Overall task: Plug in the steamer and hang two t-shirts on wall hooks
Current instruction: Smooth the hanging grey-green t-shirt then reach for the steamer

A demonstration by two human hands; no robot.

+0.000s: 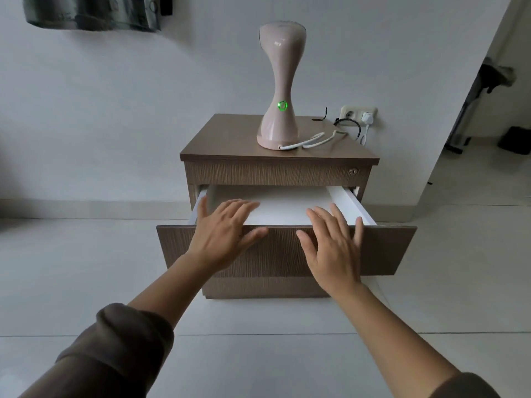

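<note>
Both hands, left hand (222,234) & right hand (334,242), hover flat, fingers spread, holding nothing, over the pulled-out wood-front drawer (284,251). Risk imo: bump the cabinet and the tall pink hourglass steamer (277,90) w/ green light tips, or its white cord (310,142) snags.

Soft, even daylight; faint shadows; wide-angle bending at the edges; fingers (244,206) slightly motion-blurred; steamer (280,90) glossy with highlights.

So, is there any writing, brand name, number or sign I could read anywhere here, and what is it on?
No readable text anywhere in this view.
Steamer: no legible brand or label; only a glowing green ring light, which is a symbol, not words.
Top of the steamer's head: a faint mark, too blurred to read.
Plug and wall socket: no readable markings.
Cabinet and open drawer: a keyhole, no lettering.
</note>
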